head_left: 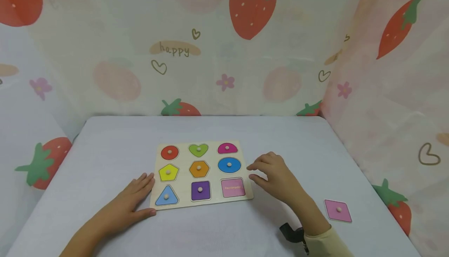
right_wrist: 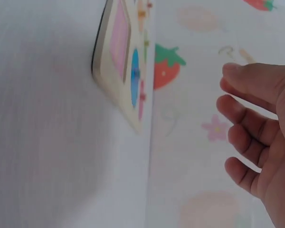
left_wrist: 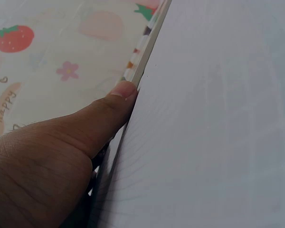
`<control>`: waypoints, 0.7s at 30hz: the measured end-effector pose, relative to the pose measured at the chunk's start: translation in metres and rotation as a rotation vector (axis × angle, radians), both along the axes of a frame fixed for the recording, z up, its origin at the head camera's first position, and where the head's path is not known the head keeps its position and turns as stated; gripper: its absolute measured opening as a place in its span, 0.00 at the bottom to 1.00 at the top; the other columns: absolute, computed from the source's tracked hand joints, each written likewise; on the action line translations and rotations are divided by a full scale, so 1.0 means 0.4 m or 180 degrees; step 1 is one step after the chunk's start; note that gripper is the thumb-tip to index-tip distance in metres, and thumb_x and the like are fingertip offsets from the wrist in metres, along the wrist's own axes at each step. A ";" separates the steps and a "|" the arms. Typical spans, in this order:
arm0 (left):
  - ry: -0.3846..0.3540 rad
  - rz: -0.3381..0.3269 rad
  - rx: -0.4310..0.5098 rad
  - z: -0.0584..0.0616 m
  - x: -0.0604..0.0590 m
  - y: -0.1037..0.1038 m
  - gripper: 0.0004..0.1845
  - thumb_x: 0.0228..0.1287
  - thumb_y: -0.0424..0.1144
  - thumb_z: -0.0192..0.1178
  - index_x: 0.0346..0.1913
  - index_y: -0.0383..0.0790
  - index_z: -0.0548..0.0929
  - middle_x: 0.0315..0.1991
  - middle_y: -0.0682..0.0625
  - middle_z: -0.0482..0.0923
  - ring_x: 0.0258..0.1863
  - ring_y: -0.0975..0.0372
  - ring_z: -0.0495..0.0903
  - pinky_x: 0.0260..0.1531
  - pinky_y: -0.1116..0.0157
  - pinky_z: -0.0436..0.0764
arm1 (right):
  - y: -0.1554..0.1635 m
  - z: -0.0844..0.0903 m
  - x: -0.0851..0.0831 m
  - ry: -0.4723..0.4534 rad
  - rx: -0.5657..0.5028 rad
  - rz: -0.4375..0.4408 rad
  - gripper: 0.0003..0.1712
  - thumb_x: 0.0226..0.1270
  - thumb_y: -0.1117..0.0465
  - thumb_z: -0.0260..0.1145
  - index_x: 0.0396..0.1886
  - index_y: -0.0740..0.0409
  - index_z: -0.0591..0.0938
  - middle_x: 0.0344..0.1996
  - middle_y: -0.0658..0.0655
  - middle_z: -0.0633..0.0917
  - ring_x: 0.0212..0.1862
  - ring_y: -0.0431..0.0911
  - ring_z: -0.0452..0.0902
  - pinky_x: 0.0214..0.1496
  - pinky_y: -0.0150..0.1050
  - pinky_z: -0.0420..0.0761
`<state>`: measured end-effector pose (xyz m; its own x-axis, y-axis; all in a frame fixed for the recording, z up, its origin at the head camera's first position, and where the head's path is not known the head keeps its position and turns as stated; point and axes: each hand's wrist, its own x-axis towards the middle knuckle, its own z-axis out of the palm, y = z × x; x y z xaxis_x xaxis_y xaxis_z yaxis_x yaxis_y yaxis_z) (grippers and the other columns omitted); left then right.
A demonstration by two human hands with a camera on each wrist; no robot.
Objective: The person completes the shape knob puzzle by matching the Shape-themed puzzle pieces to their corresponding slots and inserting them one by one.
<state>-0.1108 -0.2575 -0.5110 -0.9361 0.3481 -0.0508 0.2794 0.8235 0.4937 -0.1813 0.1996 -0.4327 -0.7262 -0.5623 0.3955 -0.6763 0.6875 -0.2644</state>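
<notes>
A pale wooden shape puzzle board (head_left: 184, 173) lies flat on the table, bearing knobbed pieces in several colours. Among them are a purple square (head_left: 204, 194), a blue oval (head_left: 223, 165) and a light blue triangle (head_left: 170, 201). At its lower right corner shows a pink rectangular recess (head_left: 233, 192) with printed lettering. My left hand (head_left: 124, 202) rests against the board's left edge, fingers and thumb spread. Just off the right edge, my right hand (head_left: 275, 175) hovers with loosely bent fingers and holds nothing. The pink knobbed piece (head_left: 333, 215) lies apart, right of my right forearm.
White cloth covers the table (head_left: 115, 140). Strawberry-print curtains (head_left: 217, 54) stand behind it and along both sides. A black strap (head_left: 292, 233) hangs by the right wrist, next to a pale sleeve (head_left: 327, 245).
</notes>
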 end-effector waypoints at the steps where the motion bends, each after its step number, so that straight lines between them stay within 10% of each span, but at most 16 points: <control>1: -0.0022 -0.0004 0.0013 0.001 0.000 0.002 0.55 0.60 0.75 0.59 0.81 0.45 0.59 0.83 0.53 0.50 0.83 0.49 0.44 0.77 0.74 0.30 | 0.019 0.003 0.003 0.0039 0.0016 -0.0015 0.12 0.59 0.58 0.80 0.44 0.47 0.91 0.39 0.45 0.86 0.49 0.44 0.76 0.54 0.45 0.77; 9: -0.0014 -0.0018 -0.0016 -0.001 0.003 0.009 0.55 0.59 0.75 0.59 0.81 0.45 0.59 0.83 0.53 0.51 0.83 0.49 0.45 0.70 0.83 0.25 | 0.184 0.003 0.037 0.0426 -0.0121 -0.0080 0.16 0.53 0.66 0.81 0.43 0.51 0.90 0.39 0.46 0.86 0.45 0.44 0.77 0.49 0.46 0.75; 21: -0.0056 0.0035 -0.0054 0.018 0.002 0.003 0.55 0.59 0.75 0.60 0.81 0.44 0.60 0.83 0.52 0.51 0.83 0.49 0.45 0.76 0.75 0.29 | 0.346 -0.025 0.082 0.0243 -0.0242 -0.0787 0.17 0.53 0.68 0.80 0.43 0.50 0.89 0.39 0.46 0.88 0.45 0.45 0.75 0.48 0.37 0.70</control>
